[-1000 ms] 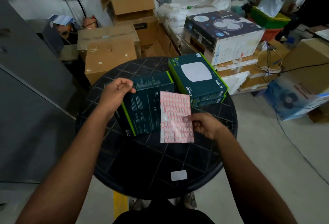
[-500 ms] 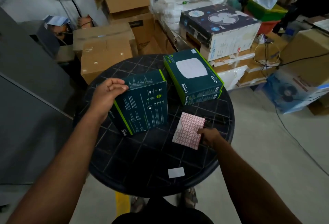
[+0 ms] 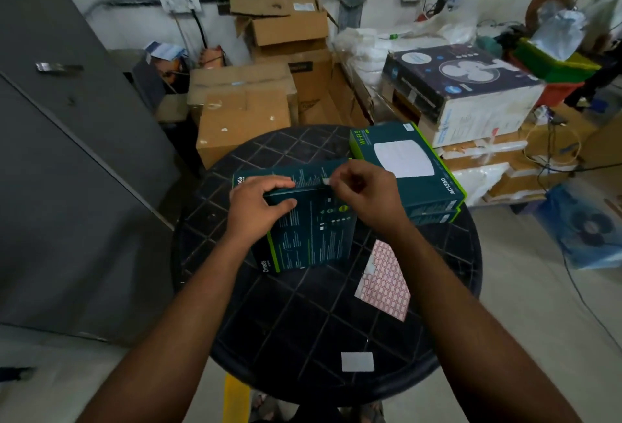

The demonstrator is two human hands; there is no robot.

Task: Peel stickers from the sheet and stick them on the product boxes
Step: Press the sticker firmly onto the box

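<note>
— Both hands have come together on the near product box (image 3: pixel 313 234) since a moment ago; the sticker sheet (image 3: pixel 383 279) now lies alone on the bench (image 3: pixel 303 328), just right of that box.

— Grips?

— Left hand (image 3: pixel 261 210) clamps the box's top-left edge. Right hand (image 3: pixel 365 195) pinches a small white sticker (image 3: pixel 325 181) against its top face.

— Which way does it lie?

— Tilted up, long axis running away from the person. A second box (image 3: pixel 409 170) lies flat, right of it, closed.

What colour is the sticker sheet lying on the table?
White with a grid of red-outlined labels, reading pinkish; the sticker sheet shows best in the head view.
</note>
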